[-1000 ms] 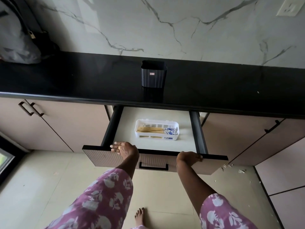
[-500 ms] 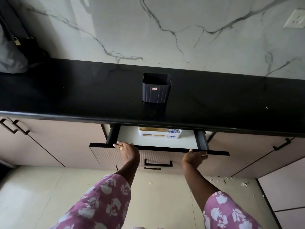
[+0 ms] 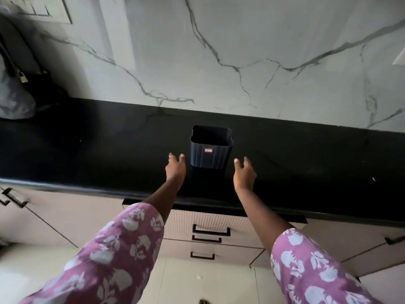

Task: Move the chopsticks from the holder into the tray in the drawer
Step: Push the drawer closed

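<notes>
The holder [image 3: 210, 149] looks like ribbed matt dark plastic. It stands on a glossy black stone countertop [image 3: 87, 150]. The wall [image 3: 241, 51] is polished veined marble.

Both hands, left hand [image 3: 175, 170] and right hand [image 3: 244, 175], hovered open on either side of the dark ribbed plastic holder [image 3: 210, 148] on the black stone counter [image 3: 87, 145].
</notes>
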